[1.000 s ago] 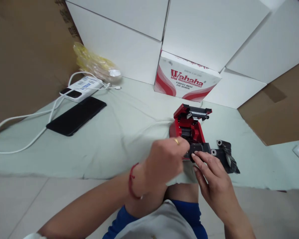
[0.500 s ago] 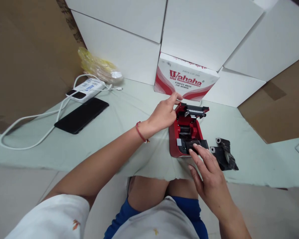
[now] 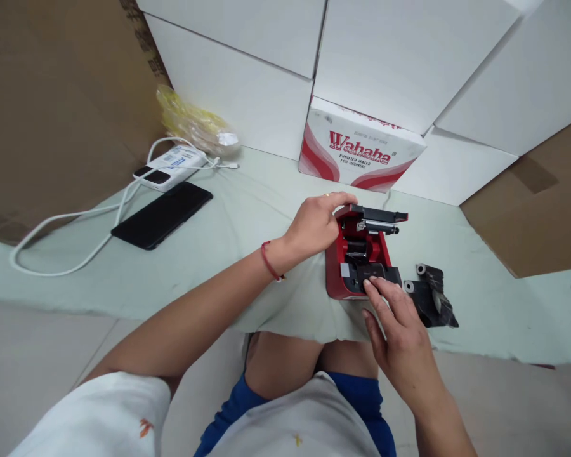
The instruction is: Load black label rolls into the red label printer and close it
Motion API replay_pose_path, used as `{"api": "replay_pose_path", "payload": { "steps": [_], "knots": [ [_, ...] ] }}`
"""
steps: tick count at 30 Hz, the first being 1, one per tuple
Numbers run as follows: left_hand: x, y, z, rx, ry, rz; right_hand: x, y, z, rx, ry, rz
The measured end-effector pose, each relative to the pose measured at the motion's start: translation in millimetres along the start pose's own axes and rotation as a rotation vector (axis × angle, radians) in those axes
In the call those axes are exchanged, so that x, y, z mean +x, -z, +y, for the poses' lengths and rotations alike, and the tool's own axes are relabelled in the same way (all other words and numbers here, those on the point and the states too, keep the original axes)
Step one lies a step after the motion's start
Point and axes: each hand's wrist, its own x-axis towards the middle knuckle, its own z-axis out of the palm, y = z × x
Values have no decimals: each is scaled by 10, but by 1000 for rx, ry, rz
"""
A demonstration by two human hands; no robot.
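A small red and black printer (image 3: 334, 276) sits near the table's front edge, its hinged lid (image 3: 378, 214) raised over an inner bay. In the bay is a dark roll (image 3: 356, 249). My left hand (image 3: 314, 222) is at the lid's back left corner, its index finger along the top edge and the other fingers curled, partly hidden. My right hand (image 3: 400, 324) has its fingers extended, with the tips resting on the black front panel (image 3: 372, 271). To the right of the printer lie two small rolls of black film (image 3: 423, 301) with white cores.
A black phone (image 3: 162, 216), a white power bank (image 3: 171, 166) with a looped white cable (image 3: 57, 271), and a crumpled plastic bag (image 3: 197, 124) lie at left. Behind the printer stands a Wahaha box (image 3: 361, 149) against white boxes (image 3: 375, 57). Brown cartons (image 3: 542, 197) flank both sides.
The printer's lid has tilted down slightly, with my left hand on it. My right fingertips have shifted a little along the front panel. The whole view has moved slightly.
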Motion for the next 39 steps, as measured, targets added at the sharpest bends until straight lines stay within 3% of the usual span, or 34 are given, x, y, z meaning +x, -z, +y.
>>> {"api": "replay_pose_path", "payload": {
  "steps": [7, 12, 19, 23, 28, 33, 39],
  "knots": [
    [-259, -137, -224, -175, -146, -61, -41, -3, 13, 24, -10, -15],
    [-467, -215, -363, -45, -331, -125, -55, -13, 28, 33, -28, -24],
    [-530, -332, -356, 125, -370, -81, -35, 8, 47, 29, -18, -35],
    [-530, -292, -311, 97, -401, -55, -46, 6, 47, 17, 0, -25],
    [-817, -133, -245, 12, -460, 5, -87, -4, 12, 17, -10, -33],
    [-1033, -54, -205, 116, -483, -151, -106, -7, -6, 13, -11, -37],
    [-890, -93, -236, 317, -550, -202, -66, 36, -17, 15, -6, -43]
  ]
}}
